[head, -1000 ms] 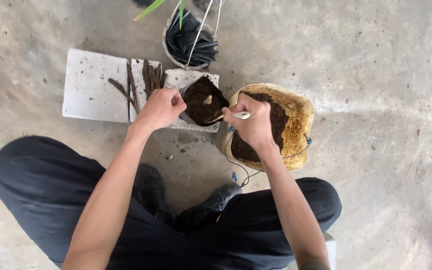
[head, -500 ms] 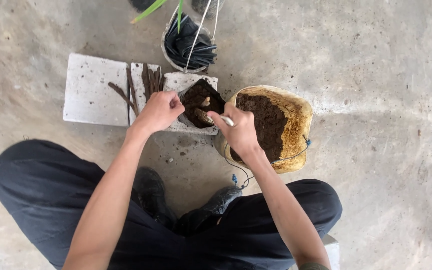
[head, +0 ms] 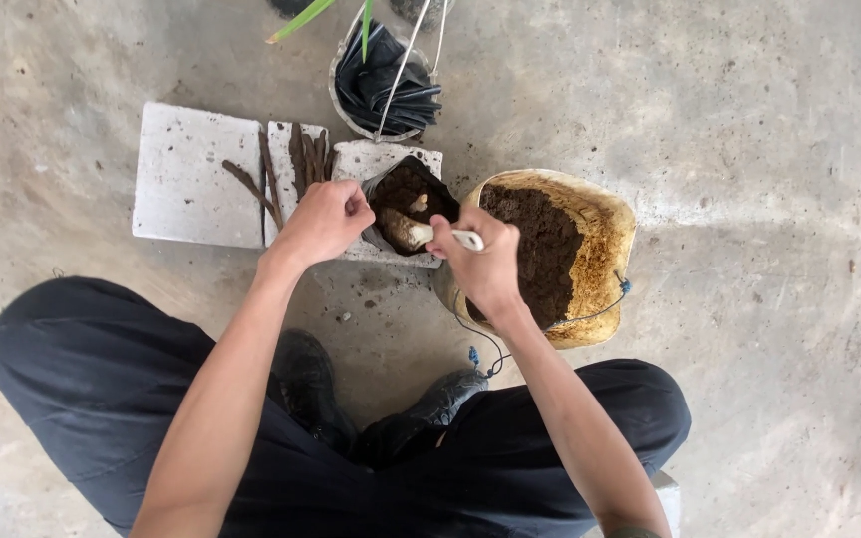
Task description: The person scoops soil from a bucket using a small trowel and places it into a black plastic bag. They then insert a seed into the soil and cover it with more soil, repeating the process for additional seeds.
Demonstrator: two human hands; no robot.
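Soil transfer is the step I judge to be in hand: my right hand [head: 483,261] has its fingers curled tight round the white handle of a small soil-caked spoon [head: 421,234], whose bowl sits over the open mouth of the small black plastic grow bag [head: 406,199]. My left hand [head: 323,219] pinches the bag's near rim, fingers pressed together, holding it open on the pale concrete block [head: 196,174]. Just right of the bag stands the yellowed round bucket [head: 605,234], half full of dark soil. Brown stick cuttings [head: 291,164] lie on the block. Next move, as I judge it, calls for tipping the spoon without slackening the rim.
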